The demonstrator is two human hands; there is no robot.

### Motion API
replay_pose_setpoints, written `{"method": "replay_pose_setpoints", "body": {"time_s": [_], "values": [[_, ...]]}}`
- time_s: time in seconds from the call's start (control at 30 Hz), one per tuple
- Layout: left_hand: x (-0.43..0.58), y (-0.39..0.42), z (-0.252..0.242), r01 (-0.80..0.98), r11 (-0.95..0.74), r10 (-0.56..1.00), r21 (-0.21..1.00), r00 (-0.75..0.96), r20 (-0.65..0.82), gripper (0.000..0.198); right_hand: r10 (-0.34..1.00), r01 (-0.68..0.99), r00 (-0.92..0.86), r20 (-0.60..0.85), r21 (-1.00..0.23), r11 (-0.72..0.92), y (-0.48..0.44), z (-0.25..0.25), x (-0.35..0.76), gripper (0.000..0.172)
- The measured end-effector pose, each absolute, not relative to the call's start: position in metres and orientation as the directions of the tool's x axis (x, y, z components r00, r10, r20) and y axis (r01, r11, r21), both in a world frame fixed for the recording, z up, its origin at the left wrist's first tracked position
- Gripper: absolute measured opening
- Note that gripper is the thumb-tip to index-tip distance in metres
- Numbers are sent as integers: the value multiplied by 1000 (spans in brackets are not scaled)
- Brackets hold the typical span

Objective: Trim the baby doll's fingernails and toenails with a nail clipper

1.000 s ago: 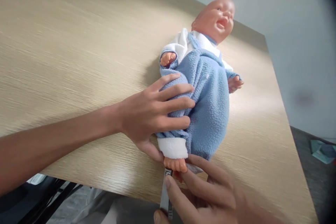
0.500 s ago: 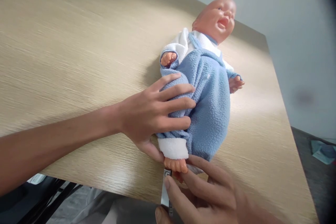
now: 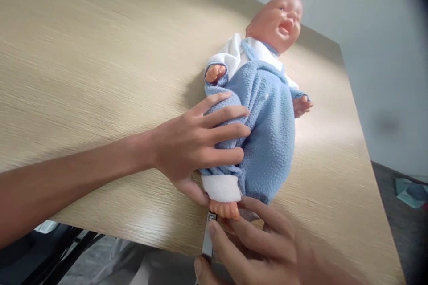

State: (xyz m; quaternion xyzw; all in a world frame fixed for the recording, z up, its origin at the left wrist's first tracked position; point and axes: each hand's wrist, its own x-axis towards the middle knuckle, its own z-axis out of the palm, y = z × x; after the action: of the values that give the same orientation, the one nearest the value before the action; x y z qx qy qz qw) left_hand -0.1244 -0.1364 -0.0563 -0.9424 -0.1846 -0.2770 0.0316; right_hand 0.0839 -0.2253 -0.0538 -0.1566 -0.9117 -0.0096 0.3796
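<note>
A baby doll (image 3: 267,120) in blue and white fleece clothes lies face up on the wooden table (image 3: 83,75). My left hand (image 3: 197,142) rests with spread fingers over one of its legs, thumb beside the white cuff (image 3: 221,188). Below that cuff the doll's bare foot (image 3: 224,209) sticks out. Between thumb and index finger, my right hand (image 3: 254,245) pinches a small metal nail clipper (image 3: 207,238), whose tip is at the toes on the foot's left side. Other fingers of this hand touch the foot's right side. The clipper's lower end is partly hidden.
The table's near edge runs just below the foot, with dark chair-like bars (image 3: 67,258) and grey cloth (image 3: 133,262) beneath it. A pale wall (image 3: 384,67) stands beyond the table. Right of it, a light blue item (image 3: 411,192) lies lower down.
The clipper's lower end has swung slightly left with my right thumb, and its tip has shifted a little up towards the toes. My left hand stays on the leg.
</note>
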Motion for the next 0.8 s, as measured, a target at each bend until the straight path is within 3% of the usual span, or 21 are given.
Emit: {"method": "replay_pose_setpoints", "body": {"time_s": [0.27, 0.8], "values": [[-125, -136, -56, 367, -929, 330, 41, 776, 537, 63, 364, 407, -831, 421, 14, 914, -233, -47, 96, 22], [-123, -136, -56, 355, -933, 325, 54, 770, 549, 64, 321, 368, -882, 345, 78, 927, -236, -47, 100, 24]]}}
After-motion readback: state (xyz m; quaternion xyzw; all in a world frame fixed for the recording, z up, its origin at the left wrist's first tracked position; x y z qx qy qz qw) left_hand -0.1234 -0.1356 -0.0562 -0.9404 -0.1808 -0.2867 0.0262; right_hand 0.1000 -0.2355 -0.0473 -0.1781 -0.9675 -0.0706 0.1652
